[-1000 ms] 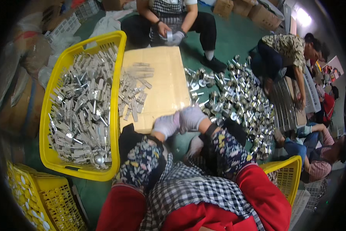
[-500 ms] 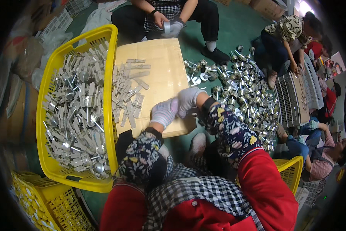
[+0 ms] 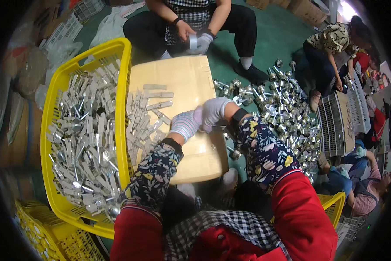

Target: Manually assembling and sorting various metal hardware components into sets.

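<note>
My left hand (image 3: 186, 123), in a striped knit glove, is closed with its fingertips against my right hand (image 3: 214, 114). The right, in a pale glove, is closed too; the backs of the hands hide what they hold, if anything. Both are above a pale yellow board (image 3: 191, 82) with a smooth surface. To the left of my hands, flat grey plastic pieces (image 3: 139, 114) are strewn along the board's left side. A yellow basket (image 3: 125, 87) stands beside them, filled with similar grey pieces and shiny metal stems and cups.
Shiny metal cup-shaped parts with stems (image 3: 282, 108) lie heaped on the green floor at right. Across the board sits a person holding a silvery band (image 3: 193, 41). Other people work around white crates (image 3: 330, 124) at right. Another yellow basket (image 3: 73, 241) stands lower left.
My view has shifted, so the board and the seated person appear lower in it. Both hands stay together above the board, the right one slightly turned.
</note>
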A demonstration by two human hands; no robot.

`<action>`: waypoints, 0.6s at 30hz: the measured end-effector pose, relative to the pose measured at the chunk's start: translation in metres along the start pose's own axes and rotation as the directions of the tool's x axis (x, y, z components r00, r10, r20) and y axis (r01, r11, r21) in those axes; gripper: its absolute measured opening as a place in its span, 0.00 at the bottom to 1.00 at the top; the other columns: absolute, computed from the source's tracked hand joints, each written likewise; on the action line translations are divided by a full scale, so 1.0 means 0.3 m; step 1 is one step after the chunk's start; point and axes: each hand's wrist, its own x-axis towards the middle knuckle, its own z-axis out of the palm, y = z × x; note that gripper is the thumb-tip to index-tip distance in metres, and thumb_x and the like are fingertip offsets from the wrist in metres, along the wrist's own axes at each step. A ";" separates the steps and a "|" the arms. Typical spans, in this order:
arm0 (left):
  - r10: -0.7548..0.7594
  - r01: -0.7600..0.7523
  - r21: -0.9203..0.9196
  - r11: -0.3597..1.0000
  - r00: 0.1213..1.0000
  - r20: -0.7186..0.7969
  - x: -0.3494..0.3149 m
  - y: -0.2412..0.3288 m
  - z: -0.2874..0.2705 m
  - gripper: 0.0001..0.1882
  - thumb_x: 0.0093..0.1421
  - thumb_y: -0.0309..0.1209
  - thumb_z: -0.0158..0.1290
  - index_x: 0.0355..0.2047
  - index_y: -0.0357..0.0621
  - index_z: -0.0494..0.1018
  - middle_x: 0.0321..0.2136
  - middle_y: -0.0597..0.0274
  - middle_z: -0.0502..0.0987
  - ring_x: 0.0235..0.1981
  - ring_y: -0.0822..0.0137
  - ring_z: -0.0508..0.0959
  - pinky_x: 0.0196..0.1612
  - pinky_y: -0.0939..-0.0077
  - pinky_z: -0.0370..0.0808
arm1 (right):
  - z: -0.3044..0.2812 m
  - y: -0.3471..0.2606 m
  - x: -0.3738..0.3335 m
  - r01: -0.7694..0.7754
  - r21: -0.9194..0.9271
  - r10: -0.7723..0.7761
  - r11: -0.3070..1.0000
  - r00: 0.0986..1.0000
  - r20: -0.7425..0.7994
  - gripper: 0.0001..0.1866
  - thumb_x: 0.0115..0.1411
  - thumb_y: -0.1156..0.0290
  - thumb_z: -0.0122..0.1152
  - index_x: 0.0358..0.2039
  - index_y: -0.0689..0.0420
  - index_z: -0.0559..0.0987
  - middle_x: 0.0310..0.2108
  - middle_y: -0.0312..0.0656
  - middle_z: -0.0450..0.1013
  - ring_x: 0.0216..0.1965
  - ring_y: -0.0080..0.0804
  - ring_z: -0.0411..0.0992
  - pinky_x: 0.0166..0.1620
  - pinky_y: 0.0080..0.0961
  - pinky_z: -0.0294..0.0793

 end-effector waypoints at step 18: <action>-0.128 0.127 -0.140 0.982 0.992 0.002 0.345 -0.167 -0.134 0.23 0.60 0.46 0.30 0.35 0.40 0.67 0.28 0.42 0.75 0.32 0.46 0.75 0.39 0.56 0.70 | -0.098 -0.001 0.153 -0.097 -0.339 -0.168 0.936 0.724 -0.669 0.28 0.36 0.56 0.65 0.37 0.60 0.75 0.34 0.46 0.69 0.42 0.43 0.67 0.50 0.45 0.61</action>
